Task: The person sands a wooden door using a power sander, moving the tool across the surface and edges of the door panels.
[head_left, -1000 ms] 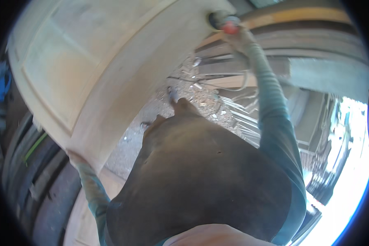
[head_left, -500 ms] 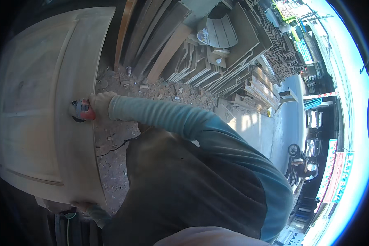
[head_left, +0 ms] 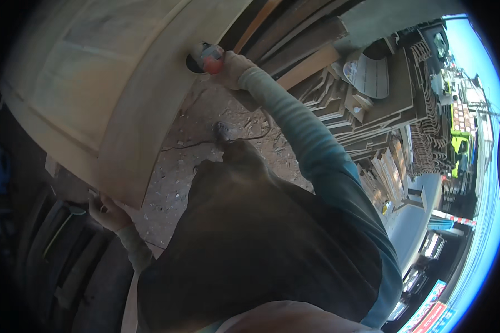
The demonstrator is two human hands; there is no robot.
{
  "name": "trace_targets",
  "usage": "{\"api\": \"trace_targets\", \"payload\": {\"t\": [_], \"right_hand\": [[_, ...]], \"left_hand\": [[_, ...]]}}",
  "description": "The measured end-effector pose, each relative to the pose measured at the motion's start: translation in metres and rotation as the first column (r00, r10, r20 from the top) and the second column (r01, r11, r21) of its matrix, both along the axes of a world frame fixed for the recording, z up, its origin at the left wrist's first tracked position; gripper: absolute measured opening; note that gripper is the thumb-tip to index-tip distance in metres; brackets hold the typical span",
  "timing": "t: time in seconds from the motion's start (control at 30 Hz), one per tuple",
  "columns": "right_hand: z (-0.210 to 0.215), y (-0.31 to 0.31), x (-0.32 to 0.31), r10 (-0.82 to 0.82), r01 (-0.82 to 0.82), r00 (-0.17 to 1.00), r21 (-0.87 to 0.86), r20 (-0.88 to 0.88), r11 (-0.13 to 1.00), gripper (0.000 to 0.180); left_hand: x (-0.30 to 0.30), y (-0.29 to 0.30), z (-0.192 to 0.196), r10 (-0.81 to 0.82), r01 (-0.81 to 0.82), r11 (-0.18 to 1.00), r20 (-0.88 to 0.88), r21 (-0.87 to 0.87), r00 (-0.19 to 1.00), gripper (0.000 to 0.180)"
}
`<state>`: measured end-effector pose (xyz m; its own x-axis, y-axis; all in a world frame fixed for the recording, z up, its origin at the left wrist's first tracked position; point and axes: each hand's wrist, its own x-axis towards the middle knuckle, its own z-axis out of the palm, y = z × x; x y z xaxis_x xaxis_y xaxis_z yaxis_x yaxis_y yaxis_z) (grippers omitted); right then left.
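Observation:
A large pale wooden door (head_left: 144, 100) with raised panel mouldings lies at the left. My right hand (head_left: 236, 67) is closed around a small red-and-grey angle grinder (head_left: 210, 57) with a dark disc. The grinder is at the door's right-hand edge, toward the far end, and my right arm stretches out to it. At the door's near end, my left hand (head_left: 112, 215) has curled fingers at the edge; the fingertips are partly hidden there. A dark cable (head_left: 189, 145) trails over the ground beside the door.
Wood scraps and rubble litter the ground (head_left: 169, 172) around a shoe (head_left: 225, 131). Long boards (head_left: 308, 66) lean at the far side, near stacked panels (head_left: 394, 108) and a pale slatted piece (head_left: 368, 76). Dark timbers (head_left: 86, 266) lie below my left hand. A street runs at the right.
My view has turned, shifting the scene. My right hand has carried the angle grinder farther along the door to its edge. My left hand stays at the near end, now more visible.

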<state>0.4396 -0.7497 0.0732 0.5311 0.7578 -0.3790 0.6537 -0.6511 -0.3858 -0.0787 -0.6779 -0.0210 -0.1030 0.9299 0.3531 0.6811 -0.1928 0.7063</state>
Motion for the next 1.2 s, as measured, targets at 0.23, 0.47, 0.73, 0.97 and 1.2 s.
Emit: {"api": "trace_targets", "payload": {"t": [0.23, 0.47, 0.73, 0.97, 1.2], "right_hand": [[0.021, -0.019, -0.171, 0.411, -0.411, 0.903, 0.024, -0.122, 0.911, 0.073], [-0.004, -0.027, -0.144, 0.498, -0.490, 0.854, 0.091, -0.152, 0.867, 0.070], [-0.012, 0.014, 0.026, 0.216, -0.218, 0.974, 0.033, 0.062, 0.975, 0.082], [-0.059, 0.033, 0.211, 0.141, -0.124, 0.989, 0.256, -0.051, 0.959, 0.049], [-0.014, 0.042, 0.060, 0.344, -0.352, 0.936, 0.122, 0.077, 0.928, 0.058]], "left_hand": [[0.127, -0.126, 0.079, 0.093, 0.833, 0.253, 0.869, -0.492, 0.485, 0.059], [0.244, -0.132, 0.059, 0.318, 0.866, 0.416, 0.937, -0.277, 0.147, 0.071], [0.422, -0.053, 0.021, 0.256, 0.952, 0.277, 0.965, -0.127, 0.055, 0.056], [0.589, -0.018, 0.013, 0.253, 0.962, 0.231, 0.964, -0.142, 0.082, 0.051], [0.453, -0.026, 0.012, 0.300, 0.944, 0.313, 0.954, -0.100, 0.002, 0.058]]}}
